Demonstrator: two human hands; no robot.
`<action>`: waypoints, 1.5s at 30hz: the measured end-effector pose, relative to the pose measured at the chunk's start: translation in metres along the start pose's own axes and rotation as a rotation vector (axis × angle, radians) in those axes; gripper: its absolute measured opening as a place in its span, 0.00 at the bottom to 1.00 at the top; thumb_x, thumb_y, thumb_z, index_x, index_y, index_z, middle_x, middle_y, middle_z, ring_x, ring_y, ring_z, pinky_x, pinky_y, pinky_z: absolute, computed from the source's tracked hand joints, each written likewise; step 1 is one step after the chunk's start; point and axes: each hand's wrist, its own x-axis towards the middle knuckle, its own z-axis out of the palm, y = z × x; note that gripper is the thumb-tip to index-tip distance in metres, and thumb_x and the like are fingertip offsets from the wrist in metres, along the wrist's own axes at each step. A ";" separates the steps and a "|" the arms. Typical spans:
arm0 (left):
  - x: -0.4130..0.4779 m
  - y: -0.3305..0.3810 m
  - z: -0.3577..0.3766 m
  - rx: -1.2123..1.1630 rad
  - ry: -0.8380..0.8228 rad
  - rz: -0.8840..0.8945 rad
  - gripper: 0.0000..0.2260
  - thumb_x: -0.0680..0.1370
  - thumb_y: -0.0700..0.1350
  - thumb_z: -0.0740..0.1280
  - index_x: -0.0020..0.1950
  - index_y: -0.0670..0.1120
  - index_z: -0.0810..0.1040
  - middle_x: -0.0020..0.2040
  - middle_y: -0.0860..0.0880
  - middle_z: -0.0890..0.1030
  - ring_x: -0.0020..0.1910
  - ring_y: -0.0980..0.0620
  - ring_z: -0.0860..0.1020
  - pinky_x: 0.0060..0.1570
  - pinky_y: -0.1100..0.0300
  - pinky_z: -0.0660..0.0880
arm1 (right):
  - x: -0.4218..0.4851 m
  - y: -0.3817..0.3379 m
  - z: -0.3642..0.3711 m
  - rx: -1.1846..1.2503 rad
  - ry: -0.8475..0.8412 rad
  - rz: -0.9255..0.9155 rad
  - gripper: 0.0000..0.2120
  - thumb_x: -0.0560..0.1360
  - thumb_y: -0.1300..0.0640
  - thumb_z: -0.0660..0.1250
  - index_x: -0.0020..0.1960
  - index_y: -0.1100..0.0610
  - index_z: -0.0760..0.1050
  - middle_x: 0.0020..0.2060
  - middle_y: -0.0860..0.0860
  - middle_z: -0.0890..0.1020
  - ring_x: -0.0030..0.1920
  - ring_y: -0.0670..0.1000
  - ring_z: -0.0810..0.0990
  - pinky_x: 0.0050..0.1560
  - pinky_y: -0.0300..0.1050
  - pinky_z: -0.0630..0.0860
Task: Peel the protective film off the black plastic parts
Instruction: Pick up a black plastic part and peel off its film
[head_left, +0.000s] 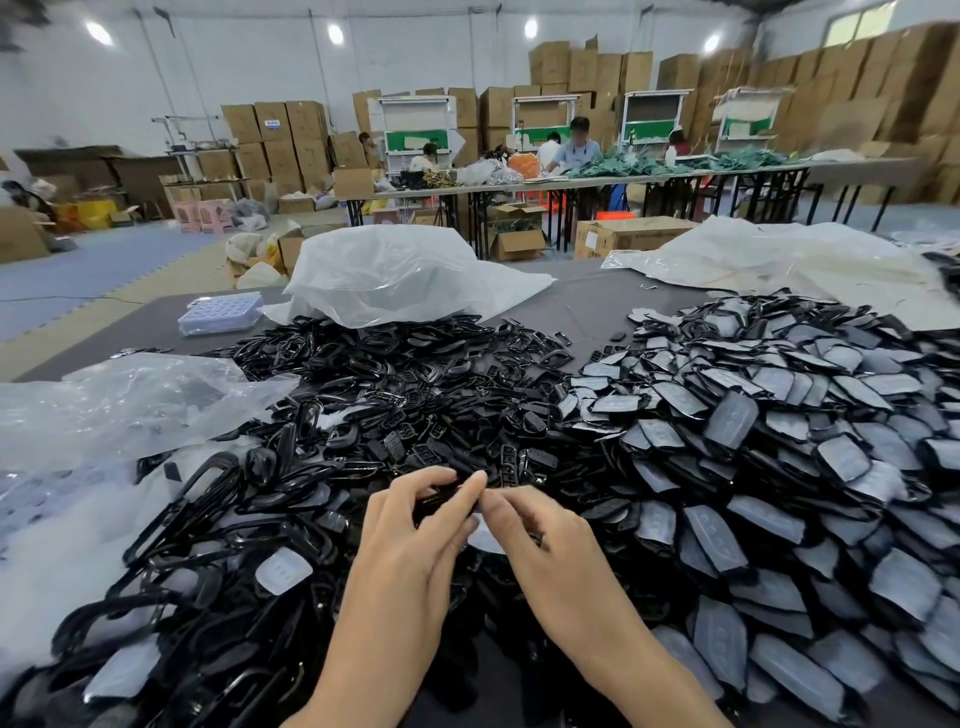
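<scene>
the fingers (457, 493) of the left hand (410, 525) are curled round a small black part (439, 503), fingertips over the top. that holds it steady and lifted just clear of the heap. the right hand (540, 540) meets it with thumb and forefinger pinched narrow at the part's right end. i'd guess they are nipping up a corner of film, though the blur there hides it.

to the right of the held part spreads a heap of filmed parts (779, 467), each with a dull grey skin, kept together as the stock to work through. beyond it and to its left lies a tangle of bare black frames (363, 405), glossy, likely the done side. further left of the part a clear bag (130, 400) lies crumpled, and well beyond it a white bag (395, 275) slumps over the far frames, all on the dark surface (597, 296).
</scene>
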 end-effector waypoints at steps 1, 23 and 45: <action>-0.001 0.000 0.001 0.005 -0.010 0.019 0.19 0.82 0.44 0.66 0.71 0.58 0.73 0.63 0.57 0.72 0.62 0.57 0.69 0.61 0.75 0.63 | 0.000 -0.002 0.000 0.106 -0.056 0.020 0.17 0.81 0.38 0.60 0.55 0.45 0.83 0.50 0.41 0.85 0.54 0.40 0.82 0.56 0.37 0.76; -0.007 0.006 -0.011 0.226 -0.487 0.056 0.16 0.80 0.59 0.60 0.64 0.57 0.78 0.60 0.59 0.74 0.62 0.56 0.72 0.61 0.57 0.71 | 0.019 -0.002 -0.036 0.698 0.324 0.253 0.12 0.81 0.66 0.62 0.59 0.55 0.80 0.39 0.52 0.87 0.35 0.45 0.82 0.34 0.36 0.79; 0.012 0.019 0.001 0.003 -0.401 -0.143 0.05 0.82 0.51 0.63 0.56 0.57 0.77 0.51 0.62 0.79 0.54 0.62 0.75 0.54 0.68 0.68 | 0.019 -0.001 -0.034 0.858 0.236 0.256 0.14 0.85 0.59 0.57 0.56 0.60 0.82 0.38 0.51 0.82 0.32 0.45 0.80 0.32 0.37 0.77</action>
